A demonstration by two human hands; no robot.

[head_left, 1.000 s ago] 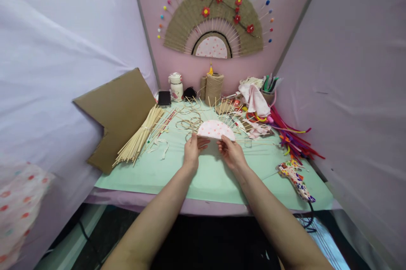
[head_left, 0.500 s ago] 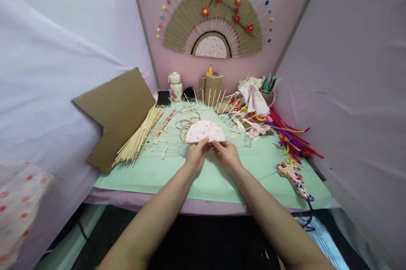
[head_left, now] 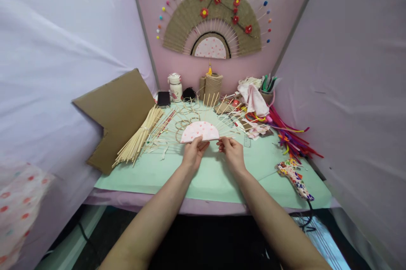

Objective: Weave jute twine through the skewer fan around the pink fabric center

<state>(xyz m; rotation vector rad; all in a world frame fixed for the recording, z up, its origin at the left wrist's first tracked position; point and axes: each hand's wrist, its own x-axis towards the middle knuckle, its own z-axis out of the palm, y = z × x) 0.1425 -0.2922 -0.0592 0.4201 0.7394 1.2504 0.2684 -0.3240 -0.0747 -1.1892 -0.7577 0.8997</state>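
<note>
A fan frame has a pink-dotted half-round base (head_left: 200, 130), with thin wooden sticks spreading out from its curved edge above the table. My left hand (head_left: 194, 151) grips the base at its straight lower edge, thumb on the front and fingers behind. At the right corner of the base, my right hand (head_left: 232, 150) is closed, with thumb and fingertips pinched at the edge where the lowest sticks come out. Whether they press on a stick or on the base itself is too small to tell.
To the left lie a bundle of wooden sticks (head_left: 141, 134) and a cut cardboard sheet (head_left: 117, 113). A patterned glue gun (head_left: 294, 179) with a cord rests at right, near pipe cleaners (head_left: 292, 139). Behind stand a bottle (head_left: 175, 88) and twine (head_left: 213, 86); a finished fan (head_left: 177, 28) hangs above.
The fan frame has shifted slightly left and tilted. My right hand has slid from the middle of the lower edge to the right corner. My left hand keeps its hold.
</note>
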